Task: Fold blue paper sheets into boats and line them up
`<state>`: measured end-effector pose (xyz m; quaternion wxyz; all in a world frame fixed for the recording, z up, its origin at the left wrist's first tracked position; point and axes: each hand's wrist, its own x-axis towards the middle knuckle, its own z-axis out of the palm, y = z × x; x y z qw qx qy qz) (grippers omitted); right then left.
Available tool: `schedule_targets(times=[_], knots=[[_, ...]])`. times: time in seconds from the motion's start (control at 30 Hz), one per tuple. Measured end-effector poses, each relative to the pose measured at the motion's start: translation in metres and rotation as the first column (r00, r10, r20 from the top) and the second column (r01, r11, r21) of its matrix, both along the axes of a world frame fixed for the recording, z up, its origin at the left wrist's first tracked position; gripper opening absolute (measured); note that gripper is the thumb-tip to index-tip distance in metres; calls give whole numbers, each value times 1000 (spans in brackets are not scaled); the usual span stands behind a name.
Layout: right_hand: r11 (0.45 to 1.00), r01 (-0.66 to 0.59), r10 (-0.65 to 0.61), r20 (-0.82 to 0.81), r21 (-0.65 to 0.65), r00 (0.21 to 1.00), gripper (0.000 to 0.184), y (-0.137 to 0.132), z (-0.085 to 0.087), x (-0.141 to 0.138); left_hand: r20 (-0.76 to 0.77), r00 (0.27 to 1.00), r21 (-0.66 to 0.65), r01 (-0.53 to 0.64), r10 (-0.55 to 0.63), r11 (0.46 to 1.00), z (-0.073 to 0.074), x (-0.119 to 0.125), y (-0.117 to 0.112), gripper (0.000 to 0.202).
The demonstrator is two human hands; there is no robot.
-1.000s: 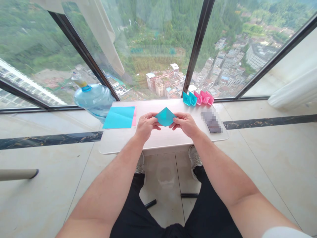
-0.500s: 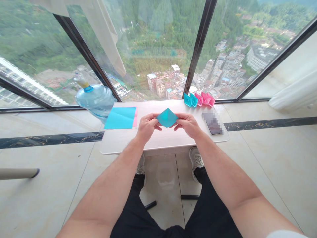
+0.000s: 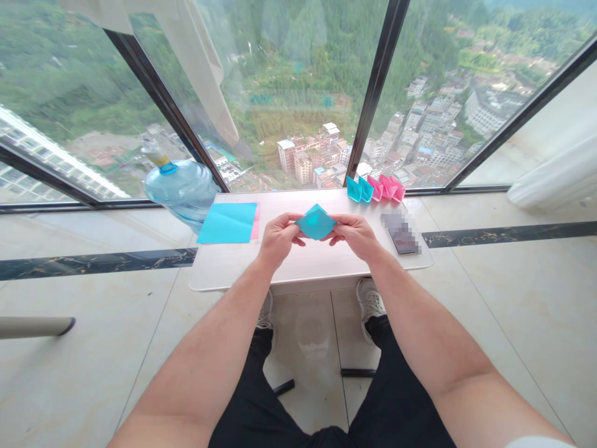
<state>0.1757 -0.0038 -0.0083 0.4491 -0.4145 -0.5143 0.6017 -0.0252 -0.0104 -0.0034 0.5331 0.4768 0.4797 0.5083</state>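
Note:
A folded piece of blue origami paper (image 3: 317, 223), diamond-like in outline, is held level above the middle of the small table. Its left corner is pinched by my left hand (image 3: 280, 235), which is closed on it. My right hand (image 3: 352, 233) grips the opposite corner the same way, thumb and fingers pressed together. Parts of the fingers behind the paper are hidden. At the table's far right edge stand blue paper boats (image 3: 359, 190) and, beside them, pink paper boats (image 3: 387, 188) in a row.
Flat blue sheets (image 3: 228, 223) lie over pink paper (image 3: 255, 230) on the left of the white table (image 3: 293, 270). A phone (image 3: 402, 236), partly blurred out, rests at the right. Behind the left corner stands a large water bottle (image 3: 180, 190); tall windows rise beyond.
Both hands keep their hold and barely move. The upper edge of the folded paper looks slightly bent inward now, less straight than before.

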Motion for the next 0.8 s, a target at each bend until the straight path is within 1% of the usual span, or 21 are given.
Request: schedule_targets(times=[0.13, 0.27, 0.47, 0.6, 0.67, 0.8], knots=[[1000, -2, 2, 16, 6, 1000, 35, -1, 2, 0, -14, 1000, 29, -11, 12, 1000, 0, 0, 0, 27], [1000, -14, 13, 31, 15, 999, 37, -1, 4, 0, -36, 999, 50, -27, 29, 998, -1, -2, 0, 26], [999, 13, -15, 31, 44, 999, 37, -2, 5, 0, -16, 1000, 43, -4, 5, 999, 0, -3, 0, 29], [999, 17, -18, 24, 33, 1000, 36, -2, 5, 1, -25, 1000, 33, -3, 4, 999, 1, -2, 0, 29], [1000, 12, -13, 21, 21, 1000, 37, -1, 4, 1, -23, 999, 33, -24, 25, 999, 1, -1, -1, 28], [999, 36, -36, -1, 15, 999, 40, -1, 1, -2, 4, 994, 40, -107, 107, 993, 0, 2, -2, 23]])
